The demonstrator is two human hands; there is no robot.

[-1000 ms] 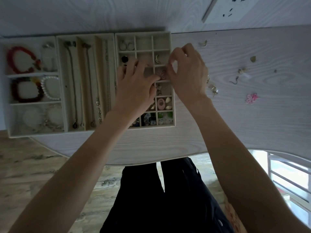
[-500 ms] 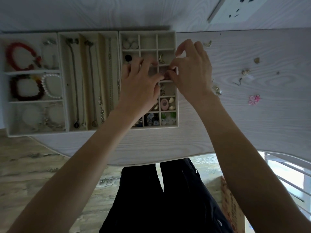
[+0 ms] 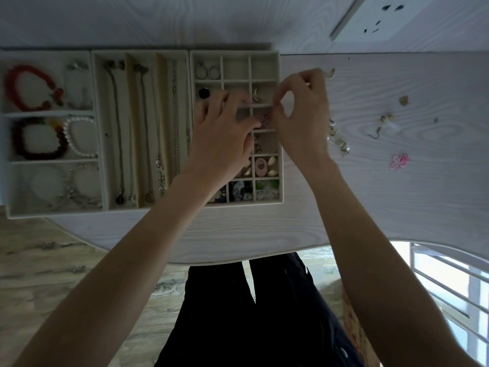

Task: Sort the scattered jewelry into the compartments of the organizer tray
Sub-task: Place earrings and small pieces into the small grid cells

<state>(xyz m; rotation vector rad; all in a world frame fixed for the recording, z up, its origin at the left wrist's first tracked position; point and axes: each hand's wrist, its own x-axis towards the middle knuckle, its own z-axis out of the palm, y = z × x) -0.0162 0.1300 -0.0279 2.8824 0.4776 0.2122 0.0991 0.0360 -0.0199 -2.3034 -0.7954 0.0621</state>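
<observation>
Both hands over the gridded organizer tray (image 3: 236,128): left hand (image 3: 222,139) and right hand (image 3: 301,120) pinching a small pink piece (image 3: 265,120) above a right-column cell. Left hand hiding middle cells. Loose earrings (image 3: 338,141), pink flower charm (image 3: 399,161) scattered right on table (image 3: 397,207). Bracelets (image 3: 29,88), necklaces (image 3: 119,128) filed left.

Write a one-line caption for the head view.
Both hands place a small pink piece in the organizer tray.

Both hands met over the organizer tray (image 3: 281,128); left hand (image 3: 225,133) and right hand (image 3: 301,115) pinched a small pink piece (image 3: 265,120). Loose earrings (image 3: 338,141) lay at three o'clock on the tabletop (image 3: 397,194).
</observation>
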